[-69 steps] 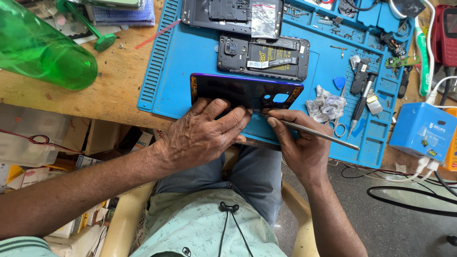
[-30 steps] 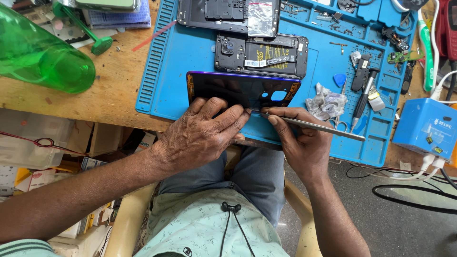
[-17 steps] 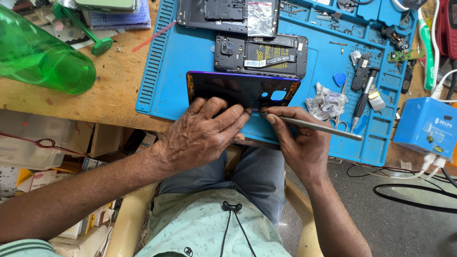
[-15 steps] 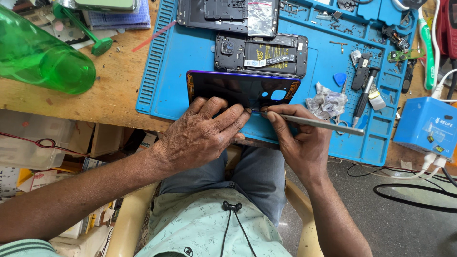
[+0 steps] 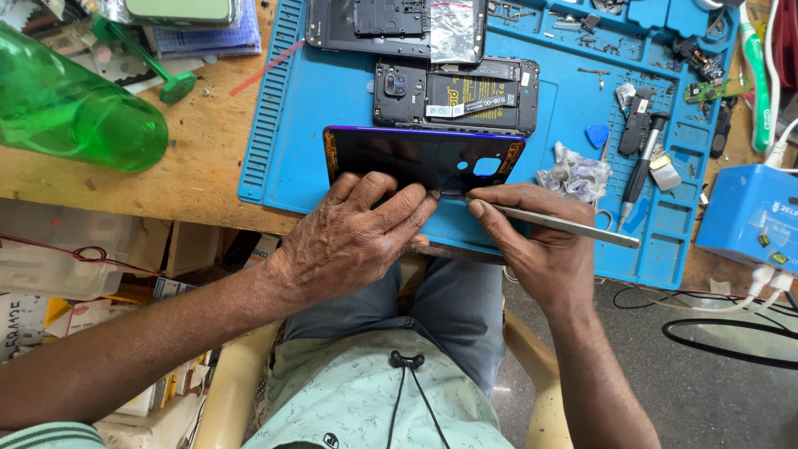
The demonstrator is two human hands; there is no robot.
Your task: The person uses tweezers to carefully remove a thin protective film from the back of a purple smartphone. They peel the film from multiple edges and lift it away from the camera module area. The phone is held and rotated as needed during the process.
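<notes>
Your left hand (image 5: 357,241) is pressing flat on the near edge of the dark phone back cover (image 5: 416,158), fingers spread and closed on nothing, pinning it to the blue repair mat (image 5: 283,150). Your right hand (image 5: 540,249) is gripping the metal tweezers (image 5: 565,226) like a pen, working the tip in at the cover's lower edge beside your left fingertips.

Compared with 2.3 seconds back, little is shifting: the cover is sitting in the same spot at the mat's front edge, and both hands are keeping their hold. Only the tweezers' angle is changing slightly, the tail swinging a touch while the tip is staying at the same point. Judging from that, you are still working 1 spot along the edge rather than moving along it.

Behind the cover, 1 opened phone body (image 5: 455,91) with its battery showing is lying on the mat, another chassis (image 5: 391,25) beyond it. A green bottle (image 5: 75,108) is lying on the wooden surface (image 5: 208,175) to your left.
</notes>
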